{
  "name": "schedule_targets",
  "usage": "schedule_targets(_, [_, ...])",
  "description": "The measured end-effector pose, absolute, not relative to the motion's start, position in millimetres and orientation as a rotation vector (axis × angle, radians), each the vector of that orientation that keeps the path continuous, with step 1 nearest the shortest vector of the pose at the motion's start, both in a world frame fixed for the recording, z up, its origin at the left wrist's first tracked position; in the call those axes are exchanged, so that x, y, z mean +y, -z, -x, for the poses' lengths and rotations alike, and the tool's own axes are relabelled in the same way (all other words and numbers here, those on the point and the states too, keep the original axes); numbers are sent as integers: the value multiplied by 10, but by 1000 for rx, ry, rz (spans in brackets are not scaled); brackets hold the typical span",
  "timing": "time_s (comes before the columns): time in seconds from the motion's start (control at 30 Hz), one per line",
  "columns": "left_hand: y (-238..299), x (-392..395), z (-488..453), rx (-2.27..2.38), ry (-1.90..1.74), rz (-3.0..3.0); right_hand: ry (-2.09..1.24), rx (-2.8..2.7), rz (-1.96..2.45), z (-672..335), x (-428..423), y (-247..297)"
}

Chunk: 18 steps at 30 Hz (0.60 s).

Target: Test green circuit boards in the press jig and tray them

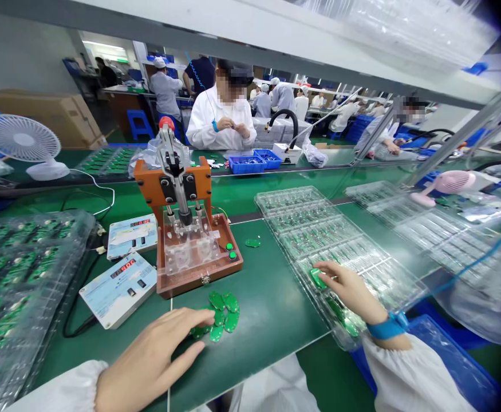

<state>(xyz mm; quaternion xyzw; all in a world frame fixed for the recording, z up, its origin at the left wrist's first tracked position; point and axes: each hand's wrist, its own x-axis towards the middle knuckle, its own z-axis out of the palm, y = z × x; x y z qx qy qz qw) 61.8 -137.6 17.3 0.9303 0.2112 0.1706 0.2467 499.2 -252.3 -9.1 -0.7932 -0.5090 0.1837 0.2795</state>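
My left hand (158, 355) lies over the green mat with its thumb apart from the fingers. Its fingertips cover part of a loose cluster of small green circuit boards (231, 301); whether they press on one is hidden. At the right, my right hand (348, 290), a blue band on its wrist, pinches a single green circuit board (318, 278) between thumb and fingers. That board is over the near left part of a clear plastic tray (295, 260), whose pockets hold several boards. More boards in the tray show just below the hand.
An orange toggle-clamp fixture (181, 223) stands behind the cluster, beside two temperature controller boxes (121, 289). One lone board (252, 243) lies on the mat. Filled trays (22, 263) are stacked left. A white fan (22, 140), blue bins (248, 163) and a co-worker (222, 123) are farther back.
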Motion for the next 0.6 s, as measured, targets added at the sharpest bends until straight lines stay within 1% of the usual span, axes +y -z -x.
schedule_targets(0.13, [-147,-1329,-612,582,-465,-2553,-491,-1402,2133,-5015,-2485,56])
schedule_targets(0.33, [-102,-1229,-581,574,-435,-2565,-313,-1450,2108,-5014,-2248,153])
schedule_targets(0.5, [-94,-1146,-567,696,-384,-2511,-229,-1516,2097,-5020,-2215,193])
schedule_targets(0.6, [-107,-1116,-561,792,-280,-2511,-158,-1534,2074,-4879,-2256,159])
